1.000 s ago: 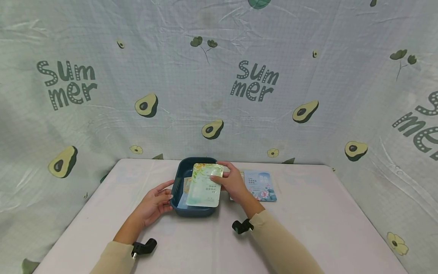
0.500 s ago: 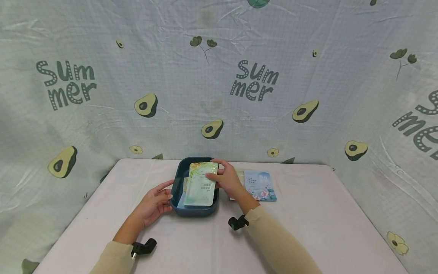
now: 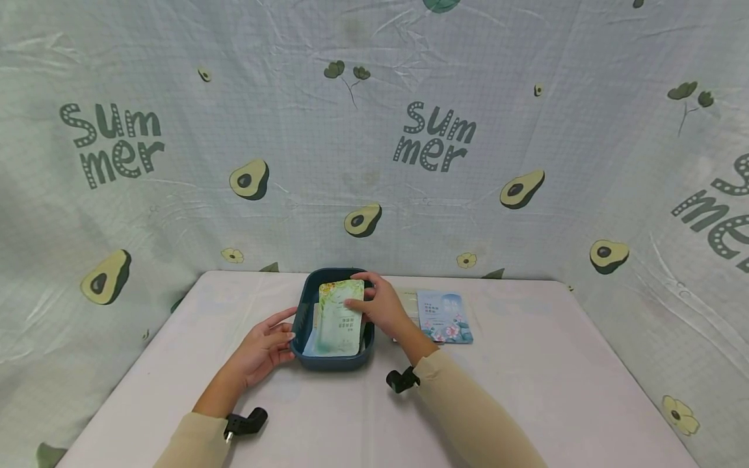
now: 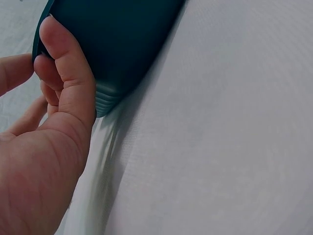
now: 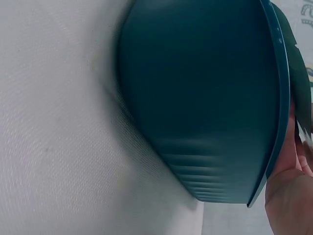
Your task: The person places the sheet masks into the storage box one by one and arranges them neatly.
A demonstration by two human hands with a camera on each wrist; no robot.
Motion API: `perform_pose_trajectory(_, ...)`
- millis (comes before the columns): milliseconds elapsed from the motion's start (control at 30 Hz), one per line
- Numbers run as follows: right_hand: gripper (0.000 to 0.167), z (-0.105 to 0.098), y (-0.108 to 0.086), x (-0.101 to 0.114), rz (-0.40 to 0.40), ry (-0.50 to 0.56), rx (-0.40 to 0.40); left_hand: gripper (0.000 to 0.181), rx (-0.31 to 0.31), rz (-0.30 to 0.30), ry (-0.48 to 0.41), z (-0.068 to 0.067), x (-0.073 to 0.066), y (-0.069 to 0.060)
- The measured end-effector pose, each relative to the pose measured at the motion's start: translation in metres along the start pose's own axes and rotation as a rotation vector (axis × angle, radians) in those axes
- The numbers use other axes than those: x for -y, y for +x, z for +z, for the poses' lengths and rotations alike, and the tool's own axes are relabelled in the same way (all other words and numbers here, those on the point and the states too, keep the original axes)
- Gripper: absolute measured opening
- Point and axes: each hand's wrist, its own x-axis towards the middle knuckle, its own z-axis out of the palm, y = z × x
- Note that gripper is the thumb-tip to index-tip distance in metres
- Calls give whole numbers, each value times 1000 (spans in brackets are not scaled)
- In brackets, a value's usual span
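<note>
A dark blue plastic basket (image 3: 333, 364) stands on the table, with flat packets inside. My left hand (image 3: 266, 351) holds its left rim; in the left wrist view the fingers (image 4: 73, 73) lie against the outer wall. My right hand (image 3: 383, 307) pinches a pale green sheet mask packet (image 3: 335, 325) by its right edge, thumb on top, over the basket opening. Under it, a light blue packet (image 3: 310, 344) partly shows. In the right wrist view the basket wall (image 5: 205, 88) hides most of the packet, and the right hand (image 5: 291, 196) is beyond the rim.
Right of the basket lie a blue floral packet (image 3: 445, 318) and a pale packet (image 3: 409, 300), partly covered by the right hand and forearm. The table has a pale pink cover (image 3: 328, 422). A patterned curtain (image 3: 316, 162) hangs behind it.
The right hand has moved left with the green packet, from the basket's right side to over its middle, and slightly lower. The left hand stays at the rim.
</note>
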Motion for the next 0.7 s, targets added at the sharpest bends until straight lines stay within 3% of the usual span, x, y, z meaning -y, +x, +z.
perform_pose_trajectory(267, 58, 1, 3, -1, 17, -116, -24, 69, -23, -14, 7, 2, -1, 0)
perform_pose_trajectory(700, 48, 2, 1, 2, -31, -371, -88, 70, 12, -4, -11, 2, -2, -2)
